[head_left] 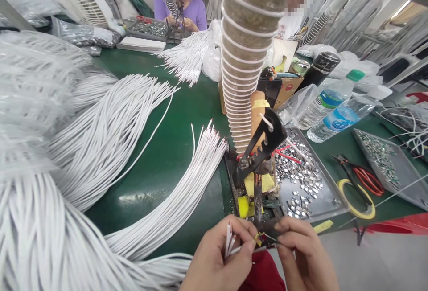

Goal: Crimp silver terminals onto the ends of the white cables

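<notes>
My left hand (219, 255) is closed at the bottom centre. It holds a few white wires (228, 239) upright and pinches one wire end toward the right. My right hand (302, 248) is closed too, its fingertips pinching a small piece at that wire end, too small to name. Both hands meet just in front of the base of a dark bench tool (259, 166) with a black lever. A bundle of white wires (174, 202) lies left of the tool on the green table (174, 148).
A metal tray (321, 211) of several small metal terminals sits right of the tool, with red-handled cutters (363, 177), a yellow tape ring (356, 199), a second tray (388, 166) and two water bottles (337, 112). A ribbed hose (250, 50) rises above. Large wire heaps fill the left. Other people sit opposite.
</notes>
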`<control>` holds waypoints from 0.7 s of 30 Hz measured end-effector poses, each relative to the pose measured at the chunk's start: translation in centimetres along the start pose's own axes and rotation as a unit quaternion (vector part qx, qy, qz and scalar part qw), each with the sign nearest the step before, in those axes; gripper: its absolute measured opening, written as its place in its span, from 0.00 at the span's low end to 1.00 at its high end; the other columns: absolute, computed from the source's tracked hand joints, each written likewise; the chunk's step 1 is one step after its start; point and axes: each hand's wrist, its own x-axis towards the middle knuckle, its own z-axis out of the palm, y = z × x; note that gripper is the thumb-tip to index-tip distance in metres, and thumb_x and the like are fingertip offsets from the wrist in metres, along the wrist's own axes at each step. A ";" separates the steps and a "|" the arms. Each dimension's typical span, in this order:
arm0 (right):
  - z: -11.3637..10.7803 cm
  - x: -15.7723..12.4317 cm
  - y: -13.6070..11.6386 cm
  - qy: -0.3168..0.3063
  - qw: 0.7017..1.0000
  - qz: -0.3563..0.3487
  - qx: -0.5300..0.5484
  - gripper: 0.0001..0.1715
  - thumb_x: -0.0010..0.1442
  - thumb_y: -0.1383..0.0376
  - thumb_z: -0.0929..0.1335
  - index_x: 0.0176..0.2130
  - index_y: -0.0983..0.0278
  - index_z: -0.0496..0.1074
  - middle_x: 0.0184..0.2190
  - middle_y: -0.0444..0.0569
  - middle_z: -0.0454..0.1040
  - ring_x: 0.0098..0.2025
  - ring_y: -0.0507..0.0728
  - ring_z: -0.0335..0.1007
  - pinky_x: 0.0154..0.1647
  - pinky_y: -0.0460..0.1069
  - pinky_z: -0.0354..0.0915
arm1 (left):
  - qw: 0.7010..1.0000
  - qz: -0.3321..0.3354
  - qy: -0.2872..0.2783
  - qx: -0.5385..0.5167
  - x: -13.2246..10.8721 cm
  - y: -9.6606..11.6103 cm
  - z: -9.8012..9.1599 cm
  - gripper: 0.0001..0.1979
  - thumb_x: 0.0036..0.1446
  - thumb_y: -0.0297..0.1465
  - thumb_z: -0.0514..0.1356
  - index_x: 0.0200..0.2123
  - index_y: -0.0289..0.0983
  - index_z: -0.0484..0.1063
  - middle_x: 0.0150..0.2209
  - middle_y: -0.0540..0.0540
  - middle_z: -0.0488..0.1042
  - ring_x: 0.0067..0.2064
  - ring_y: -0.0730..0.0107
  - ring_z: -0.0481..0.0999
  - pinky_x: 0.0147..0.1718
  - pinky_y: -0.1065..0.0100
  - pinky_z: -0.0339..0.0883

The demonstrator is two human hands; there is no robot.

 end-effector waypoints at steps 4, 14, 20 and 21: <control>-0.9 0.5 0.3 0.001 1.000 0.013 -0.004 0.12 0.66 0.75 0.68 0.43 0.58 0.73 0.42 0.48 0.79 0.43 0.52 0.80 0.40 0.41 0.76 | 1.000 -0.008 0.010 0.009 0.0 0.4 0.3 0.07 0.57 0.25 0.69 0.28 0.37 0.76 0.34 0.50 0.78 0.37 0.67 0.75 0.41 0.70 0.66; -0.3 0.5 0.7 -0.051 0.998 -0.028 0.032 0.09 0.66 0.73 0.70 0.43 0.58 0.74 0.41 0.48 0.84 0.42 0.53 0.85 0.47 0.45 0.79 | 0.999 -0.018 0.013 0.025 0.1 1.2 0.6 0.08 0.57 0.26 0.67 0.27 0.39 0.72 0.33 0.52 0.76 0.31 0.71 0.67 0.35 0.70 0.62; 0.9 -0.5 0.1 0.017 0.998 0.030 0.046 0.05 0.72 0.67 0.68 0.43 0.56 0.73 0.40 0.48 0.82 0.42 0.53 0.82 0.51 0.48 0.77 | 0.999 -0.024 0.026 0.005 0.2 1.7 0.8 0.08 0.55 0.28 0.69 0.27 0.39 0.73 0.34 0.51 0.77 0.32 0.70 0.69 0.37 0.71 0.64; 1.0 -0.5 0.2 0.020 0.998 0.024 0.048 0.05 0.72 0.67 0.68 0.43 0.56 0.73 0.40 0.48 0.82 0.42 0.53 0.82 0.51 0.47 0.77 | 0.999 -0.025 0.026 0.001 0.2 1.8 0.8 0.09 0.55 0.28 0.69 0.27 0.39 0.73 0.34 0.51 0.78 0.32 0.70 0.69 0.38 0.71 0.65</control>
